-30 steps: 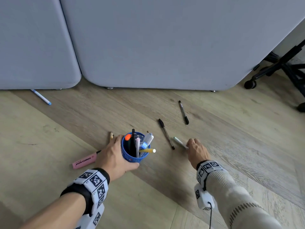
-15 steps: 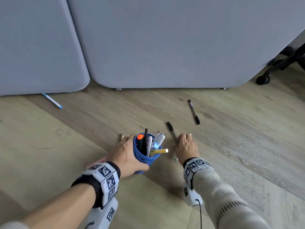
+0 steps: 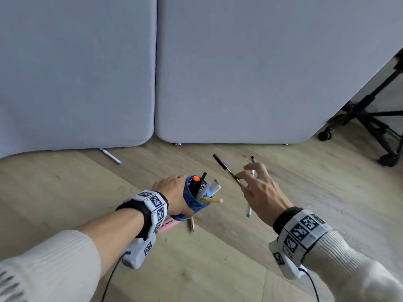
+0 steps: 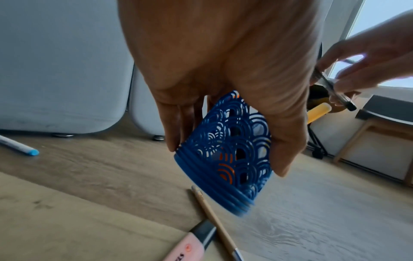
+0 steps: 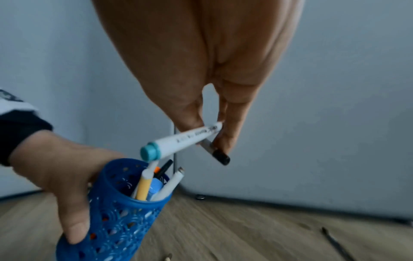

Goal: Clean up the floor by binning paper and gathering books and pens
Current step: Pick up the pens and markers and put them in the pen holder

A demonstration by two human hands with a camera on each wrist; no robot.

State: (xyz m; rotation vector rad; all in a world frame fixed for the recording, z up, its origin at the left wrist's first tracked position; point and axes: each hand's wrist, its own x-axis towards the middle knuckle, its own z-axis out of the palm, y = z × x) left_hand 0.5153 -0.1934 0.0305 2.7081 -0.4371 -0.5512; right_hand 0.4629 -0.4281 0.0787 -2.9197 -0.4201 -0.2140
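Above the wood floor [image 3: 305,192], left hand [image 3: 172,190] wrapped round tilted blue lattice pen cup [image 3: 196,203]; right hand [image 3: 259,190] pinching black pen [image 3: 226,170] and teal-capped marker [image 5: 178,141]. Light, stiff, likely slippery; best gripped mid-barrel, fed into cup tip-first.

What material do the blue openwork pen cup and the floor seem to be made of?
Blue openwork pen cup: probably moulded or printed plastic with a matte finish, judging by its thin scalloped lattice and ribbed base. Floor: pale wood or wood-look laminate with a matte finish, showing grain lines and plank seams; which of the two cannot be told.
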